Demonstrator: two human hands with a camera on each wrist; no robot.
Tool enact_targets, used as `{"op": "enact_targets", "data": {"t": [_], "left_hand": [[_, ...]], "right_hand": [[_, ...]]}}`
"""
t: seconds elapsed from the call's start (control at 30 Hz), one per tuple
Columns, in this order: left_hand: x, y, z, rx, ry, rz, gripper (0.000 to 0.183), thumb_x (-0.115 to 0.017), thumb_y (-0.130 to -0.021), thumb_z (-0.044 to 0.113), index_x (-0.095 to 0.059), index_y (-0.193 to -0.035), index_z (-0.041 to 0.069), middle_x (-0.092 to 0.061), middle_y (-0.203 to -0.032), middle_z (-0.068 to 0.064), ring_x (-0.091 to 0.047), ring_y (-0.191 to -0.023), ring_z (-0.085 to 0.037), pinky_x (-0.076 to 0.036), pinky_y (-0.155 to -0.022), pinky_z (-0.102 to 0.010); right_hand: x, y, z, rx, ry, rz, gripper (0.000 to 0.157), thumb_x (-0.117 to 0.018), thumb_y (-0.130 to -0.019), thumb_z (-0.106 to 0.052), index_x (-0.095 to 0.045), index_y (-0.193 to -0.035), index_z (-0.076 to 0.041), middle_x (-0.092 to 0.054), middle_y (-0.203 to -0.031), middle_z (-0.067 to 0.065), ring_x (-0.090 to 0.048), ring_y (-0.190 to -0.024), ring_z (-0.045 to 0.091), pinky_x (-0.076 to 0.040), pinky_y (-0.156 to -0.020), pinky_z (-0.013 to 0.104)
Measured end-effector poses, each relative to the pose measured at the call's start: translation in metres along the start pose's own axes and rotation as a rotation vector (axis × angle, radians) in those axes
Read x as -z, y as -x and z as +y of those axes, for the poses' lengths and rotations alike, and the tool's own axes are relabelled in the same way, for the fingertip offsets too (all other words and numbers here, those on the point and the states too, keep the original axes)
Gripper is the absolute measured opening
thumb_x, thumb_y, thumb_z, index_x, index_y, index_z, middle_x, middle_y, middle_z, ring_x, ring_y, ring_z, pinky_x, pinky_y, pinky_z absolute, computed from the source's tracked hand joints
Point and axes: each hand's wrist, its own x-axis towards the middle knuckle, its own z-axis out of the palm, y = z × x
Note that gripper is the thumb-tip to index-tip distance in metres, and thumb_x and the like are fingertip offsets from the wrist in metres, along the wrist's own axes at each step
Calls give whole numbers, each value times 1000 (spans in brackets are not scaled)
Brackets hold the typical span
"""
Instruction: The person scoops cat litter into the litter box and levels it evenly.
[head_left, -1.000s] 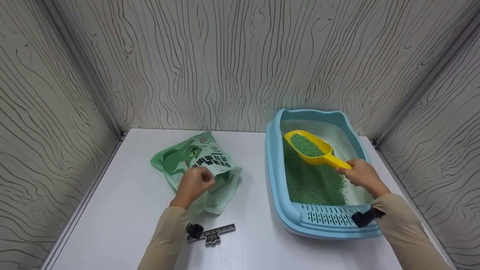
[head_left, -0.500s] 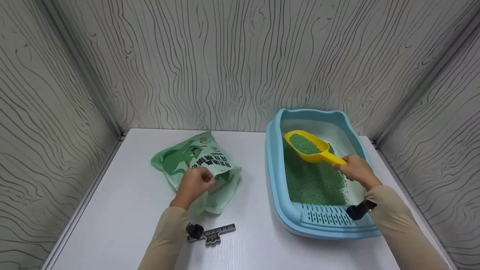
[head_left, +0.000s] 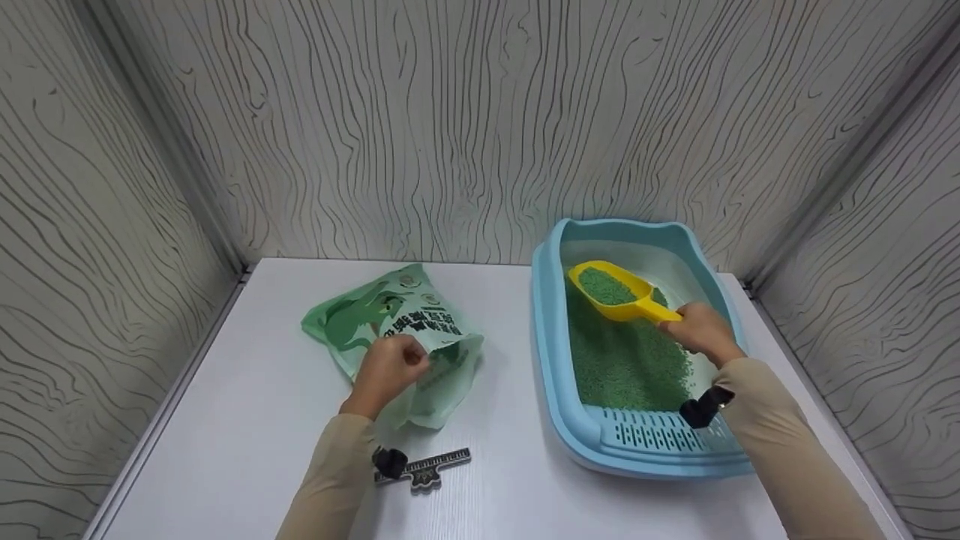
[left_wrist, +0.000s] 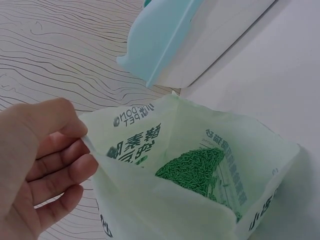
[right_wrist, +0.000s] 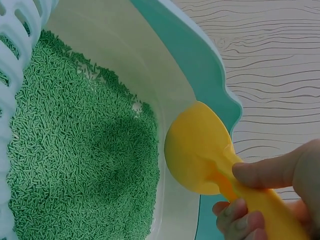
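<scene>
Yellow scoop (right_wrist: 200, 150), loaded with green pellets (head_left: 604, 286), is gripped in the right hand (head_left: 701, 330) over the blue tray (head_left: 547, 352). Left of the tray, the green bag (head_left: 409, 304) is pinched at its open edge by the left hand (head_left: 385, 373).

Head view faces forward and down; nearer wrist views share the blue box (head_left: 553, 375)

Scoop (right_wrist: 197, 150): solid yellow. Pellets (right_wrist: 75, 145): green. Tray (head_left: 550, 360): light blue, whitish inside. Bag (head_left: 416, 315): pale green, darker green creature print, black lettering. Table (head_left: 510, 420): white. Wall (head_left: 420, 135): off-white, dark wavy grain lines. Sleeves (head_left: 328, 461): beige. Wrist cams (head_left: 391, 463): black.
</scene>
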Motion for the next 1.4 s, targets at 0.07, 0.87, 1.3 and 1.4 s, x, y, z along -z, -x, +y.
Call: {"op": "enact_targets", "data": {"t": [0.07,0.87,1.3,1.4], "left_hand": [[0,0,0,-4,3,-2,6,-67,-75,8,-67,-70,10,-68,-68,-2,-60,-63,-7,-48,-58,-18],[1,0,2,3,-2,-5,4,-67,-74,7,-66,-70,9,-67,-68,-3,-57,-62,-7,-47,-57,-17],[1,1,1,8,20,-19,4,-67,-75,8,-67,-71,9,-67,-68,-3,-57,-63,-7,-47,-57,-17],[1,1,0,-2,12,-16,6,-66,-76,8,-67,-71,10,-68,-69,-2,-59,-64,-7,-47,-58,-17]], "right_hand": [[-1,-3,-2,-5,12,7,35,-55,-86,-27,-59,-95,6,-51,-62,0,-44,-51,11,-39,-48,24],[-12,-34,-23,18,250,105,26,-55,-82,-24,-57,-82,3,-50,-65,8,-42,-55,18,-33,-51,27],[-17,-40,-29,44,297,134,27,-57,-82,-21,-59,-86,5,-57,-69,13,-46,-57,20,-34,-51,28],[-17,-40,-29,41,310,126,27,-57,-82,-21,-57,-86,5,-54,-67,12,-44,-56,19,-34,-51,29]]}}
